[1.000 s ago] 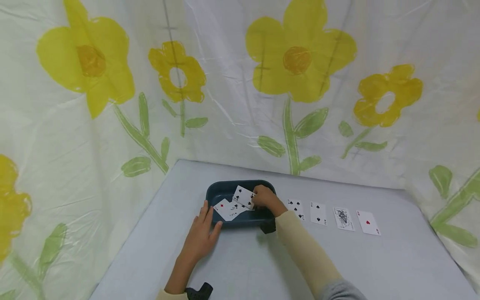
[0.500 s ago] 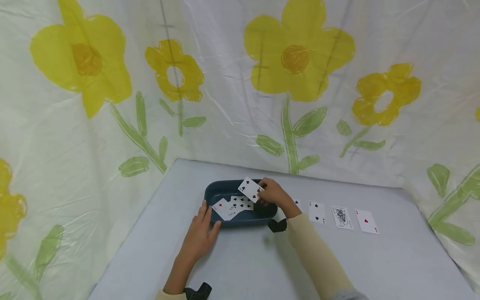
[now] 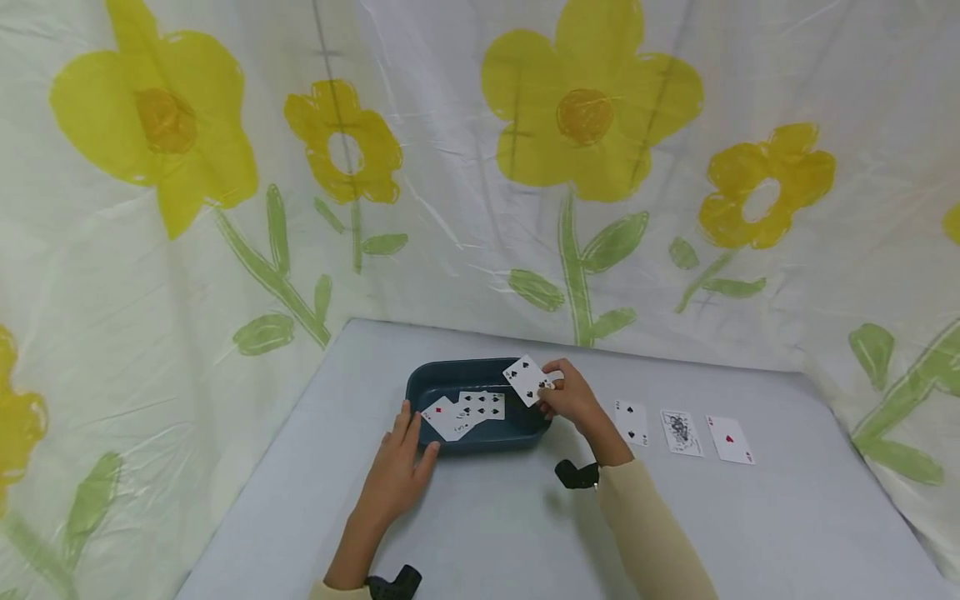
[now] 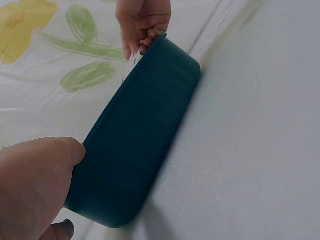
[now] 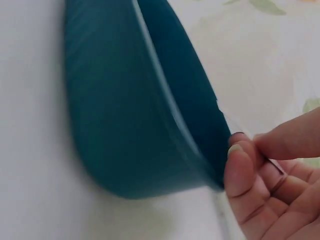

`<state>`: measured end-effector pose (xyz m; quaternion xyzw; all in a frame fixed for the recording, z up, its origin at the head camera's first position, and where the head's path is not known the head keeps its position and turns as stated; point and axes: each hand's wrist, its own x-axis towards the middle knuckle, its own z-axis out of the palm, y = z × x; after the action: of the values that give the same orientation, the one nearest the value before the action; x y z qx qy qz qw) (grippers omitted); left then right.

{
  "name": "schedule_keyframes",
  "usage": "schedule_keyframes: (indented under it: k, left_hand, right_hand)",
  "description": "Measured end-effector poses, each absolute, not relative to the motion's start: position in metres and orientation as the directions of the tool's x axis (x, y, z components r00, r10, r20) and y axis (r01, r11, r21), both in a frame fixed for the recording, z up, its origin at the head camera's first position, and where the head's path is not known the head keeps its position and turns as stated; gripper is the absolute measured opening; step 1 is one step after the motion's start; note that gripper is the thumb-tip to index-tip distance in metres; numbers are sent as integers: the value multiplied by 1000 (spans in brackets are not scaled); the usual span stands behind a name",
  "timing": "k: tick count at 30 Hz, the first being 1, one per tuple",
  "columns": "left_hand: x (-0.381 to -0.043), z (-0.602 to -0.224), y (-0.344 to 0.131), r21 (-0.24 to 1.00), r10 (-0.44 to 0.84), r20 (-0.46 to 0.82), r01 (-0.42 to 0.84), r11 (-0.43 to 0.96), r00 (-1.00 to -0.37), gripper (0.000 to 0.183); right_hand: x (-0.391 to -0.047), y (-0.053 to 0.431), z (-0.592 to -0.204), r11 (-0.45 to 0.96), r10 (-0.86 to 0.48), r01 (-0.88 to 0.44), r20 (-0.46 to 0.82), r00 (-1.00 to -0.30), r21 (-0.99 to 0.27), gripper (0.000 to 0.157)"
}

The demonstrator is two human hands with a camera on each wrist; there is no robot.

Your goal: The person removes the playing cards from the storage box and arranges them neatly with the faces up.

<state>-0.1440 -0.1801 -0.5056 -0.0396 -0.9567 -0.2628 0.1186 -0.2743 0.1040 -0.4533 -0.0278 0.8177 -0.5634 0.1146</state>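
My right hand pinches a playing card with black spades, held up over the right end of a dark teal tray. A bit of white shows behind the fingers. In the right wrist view, the thumb and fingers grip the card's edge close beside the rim. My left hand rests at the tray's left end with its fingers straight; the left wrist view has its thumb against the rim. Inside the tray lie overlapping cards, including a diamond card and a spade card.
To the right of the tray, a two of spades, a joker-like picture card and an ace of hearts lie in a row on the white table. A flower-printed curtain hangs behind.
The right hand has lifted the spade card from the other cards in the tray and carried it rightward. It now covers the leftmost card of the row. The left hand stays at the tray.
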Motion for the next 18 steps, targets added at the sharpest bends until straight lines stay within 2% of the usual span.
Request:
schedule_keyframes:
  k: [7,12,18]
  left_hand:
    - [-144,-507,-180,499,14,235,133,856,-972,66]
    - [-144,-507,-179,492,16,239,135,860,-971,66]
    - [-144,-506,-180,487,15,247,137,863,-969,66]
  right_hand:
    - [-259,122,-466,263,-107,34,-64,-992,-964,46]
    - [-244,137,-477,150,-16,67,-70,-997,-986,40]
    - [-228,154,-489,80,52,119,-115,-992,-990,36]
